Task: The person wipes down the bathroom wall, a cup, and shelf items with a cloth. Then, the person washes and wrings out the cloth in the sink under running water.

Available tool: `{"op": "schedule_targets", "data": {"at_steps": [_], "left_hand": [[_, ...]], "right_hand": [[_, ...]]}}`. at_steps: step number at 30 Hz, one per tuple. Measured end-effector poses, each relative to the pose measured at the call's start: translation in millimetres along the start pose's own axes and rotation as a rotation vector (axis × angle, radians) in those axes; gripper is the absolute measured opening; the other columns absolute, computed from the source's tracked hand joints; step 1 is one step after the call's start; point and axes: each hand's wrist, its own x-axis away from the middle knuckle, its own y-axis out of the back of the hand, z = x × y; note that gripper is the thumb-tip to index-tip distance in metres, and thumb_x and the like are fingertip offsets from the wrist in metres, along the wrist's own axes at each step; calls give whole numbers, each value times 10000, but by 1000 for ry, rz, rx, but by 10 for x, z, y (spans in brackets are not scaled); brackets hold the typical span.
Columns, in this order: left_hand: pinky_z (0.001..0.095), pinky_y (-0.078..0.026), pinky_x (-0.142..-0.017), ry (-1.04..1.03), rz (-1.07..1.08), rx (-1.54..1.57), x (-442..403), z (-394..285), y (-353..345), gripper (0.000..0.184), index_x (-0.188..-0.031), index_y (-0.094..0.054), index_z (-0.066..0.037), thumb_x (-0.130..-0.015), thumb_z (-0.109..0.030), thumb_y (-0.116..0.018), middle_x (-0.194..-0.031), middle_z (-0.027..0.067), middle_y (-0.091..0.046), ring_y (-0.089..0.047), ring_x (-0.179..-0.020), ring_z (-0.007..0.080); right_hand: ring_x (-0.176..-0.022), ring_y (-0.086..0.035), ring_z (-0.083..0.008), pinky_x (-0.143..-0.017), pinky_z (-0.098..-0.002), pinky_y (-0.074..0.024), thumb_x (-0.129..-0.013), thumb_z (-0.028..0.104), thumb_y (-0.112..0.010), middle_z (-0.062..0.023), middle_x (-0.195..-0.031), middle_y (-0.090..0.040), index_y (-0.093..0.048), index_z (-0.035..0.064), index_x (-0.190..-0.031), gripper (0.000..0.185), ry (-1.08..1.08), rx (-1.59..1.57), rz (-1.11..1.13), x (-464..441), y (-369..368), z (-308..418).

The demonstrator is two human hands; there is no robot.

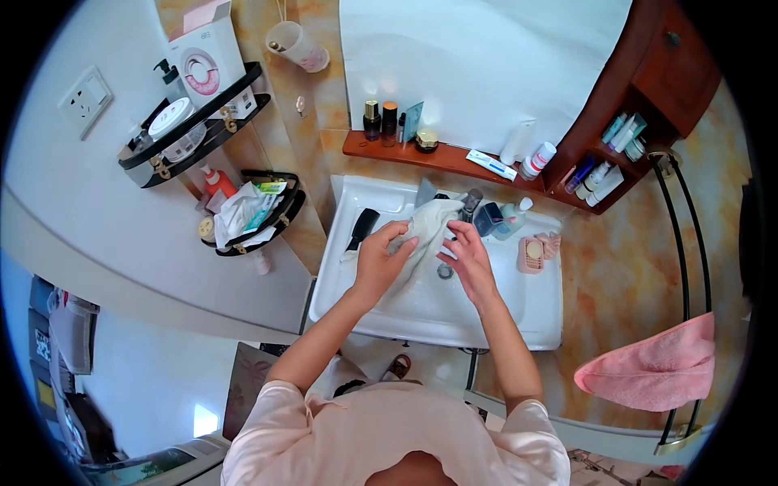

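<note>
A crumpled white cloth point(431, 231) hangs over the white sink point(519, 304), in front of the faucet point(471, 202). My left hand point(382, 257) is closed on the cloth's left side, its thumb lying against the fabric. On the other side is my right hand point(472, 261), its fingers bent but apart, with the fingertips close to the cloth's right edge. Whether they touch it I cannot tell. The metal drain point(445, 271) shows between the hands. Left of the cloth, a black comb or brush point(364, 227) lies on the sink's rim.
A dark cup point(488, 219), a pump bottle point(514, 219) and a pink soap dish point(532, 254) stand at the sink's back right. Bottles line the wooden shelf point(450, 161) under the mirror point(478, 73). Corner racks point(203, 134) hold toiletries. A pink towel point(656, 368) hangs right.
</note>
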Motion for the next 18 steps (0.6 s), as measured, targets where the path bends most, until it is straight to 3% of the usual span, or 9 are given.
{"op": "schedule_targets", "data": {"at_steps": [3, 4, 7, 8, 10, 13, 16, 18], "left_hand": [[240, -445, -698, 90, 69, 15, -7, -54, 144, 139, -908, -605, 5, -817, -91, -646, -835, 51, -632, -576, -758, 116], [230, -446, -707, 154, 54, 112, -28, -36, 208, 140, -941, -600, -1, -836, -88, -630, -855, 45, -634, -575, -769, 102], [210, -452, -726, 331, 19, 369, -135, 171, 540, 171, -1033, -573, -16, -877, -85, -590, -905, 38, -640, -580, -794, 77], [209, -455, -728, 384, 11, 431, -187, 228, 695, 192, -1059, -555, -18, -882, -87, -584, -914, 43, -642, -587, -797, 79], [219, -466, -737, 460, -13, 520, -218, 297, 895, 267, -1141, -500, -39, -893, -101, -575, -919, 47, -652, -607, -801, 93], [266, -467, -773, 437, -100, 488, -236, 105, 1169, 423, -1197, -479, -56, -828, -142, -665, -1031, 79, -625, -596, -898, 134], [312, -458, -820, 48, -179, -351, -204, -99, 1481, 620, -1248, -436, -35, -730, -184, -742, -1155, 152, -541, -553, -984, 213], [326, -443, -847, -192, 23, -433, -228, -292, 1526, 700, -1261, -446, -46, -662, -183, -782, -1251, 138, -485, -500, -1094, 220]], "right_hand": [[-1064, -498, -130, -882, -286, -423, -822, 72, -618, -94, -1318, -429, -345, 99, -1333, 580, 54, 205, 39, 3, -229, -196], [-991, -547, -126, -845, -254, -438, -817, -8, -592, -104, -1245, -513, -353, 83, -1343, 585, 30, 217, 45, -9, -296, -207], [-863, -583, -119, -816, -239, -448, -829, -11, -571, -94, -1077, -614, -389, 66, -1319, 529, 8, 186, 45, -100, -328, -226], [-767, -558, -80, -784, -216, -438, -835, -23, -551, -48, -927, -643, -438, 49, -1280, 464, 53, 162, -25, -89, -478, -143], [-783, -548, -62, -759, -200, -428, -841, -20, -544, -33, -922, -629, -457, 47, -1261, 434, 90, 210, -14, -140, -597, -133], [-814, -531, -41, -728, -177, -405, -861, 2, -518, -10, -911, -606, -505, 44, -1208, 349, 156, 244, -2, -225, -915, -75], [-829, -538, -47, -740, -183, -411, -873, 19, -506, -17, -929, -609, -517, 45, -1189, 318, 196, 239, 16, -316, -1243, 28], [-835, -545, -53, -750, -191, -417, -878, 27, -502, -23, -943, -609, -523, 44, -1177, 300, 223, 226, 34, -391, -1394, 40]]}}
